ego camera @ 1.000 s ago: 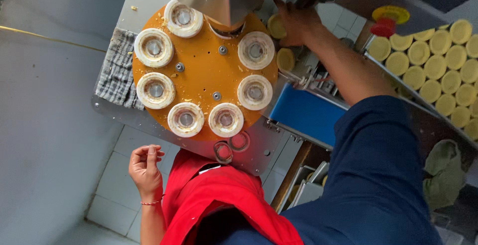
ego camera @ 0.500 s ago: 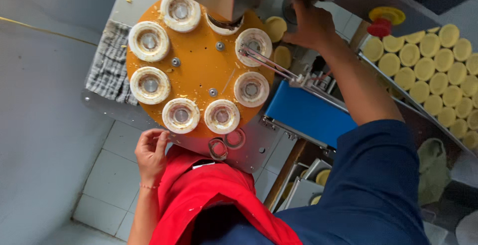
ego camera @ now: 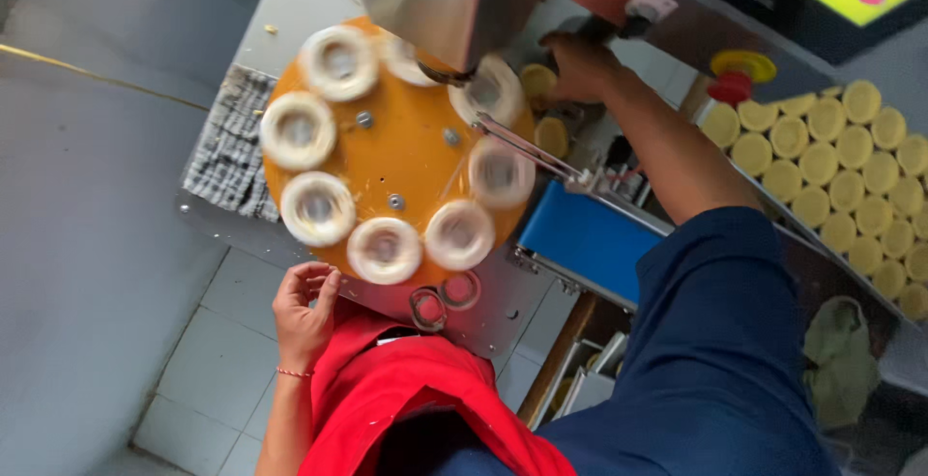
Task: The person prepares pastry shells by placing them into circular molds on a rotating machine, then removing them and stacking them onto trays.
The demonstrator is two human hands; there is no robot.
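Presently the work sits at the feeding step on the round orange turntable (ego camera: 406, 162) carrying 7 or so white ring-shaped moulds (ego camera: 385, 250). The right hand (ego camera: 580, 65) reaches beyond the turntable's far edge, under the steel housing (ego camera: 454, 2), beside a pale yellow dough disc (ego camera: 552, 136); whether it grips anything I cannot tell. The left hand (ego camera: 304, 307) rests loosely curled, holding nothing, at the turntable's near edge. Judging by this, the next move calls for steady timing with the blurred, seemingly turning moulds.
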